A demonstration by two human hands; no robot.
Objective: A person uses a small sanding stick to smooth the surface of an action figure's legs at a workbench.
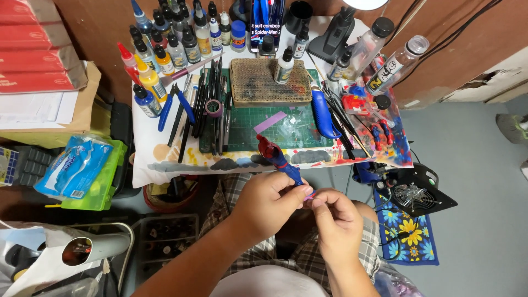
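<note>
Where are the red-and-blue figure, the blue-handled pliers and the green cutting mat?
red-and-blue figure (276,155), head view, on its blue torso above the left hand
blue-handled pliers (175,103), head view, on the handles
green cutting mat (250,124), head view, on bare green surface

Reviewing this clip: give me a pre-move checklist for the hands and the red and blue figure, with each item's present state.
1. Left hand grips the red and blue figure: ok, fingers wrapped around its lower end.
2. Right hand at the figure's lower end: ok, fingertips pinch there beside something purple.
3. What the purple piece is: cannot tell, too small and mostly hidden.
4. Figure's head free of the table edge: ok, held over the lap, pointing toward the green cutting mat.
5. Purple strip lies on the mat: ok.
6. Paint bottle stands upright on the brown pad: ok.
</note>
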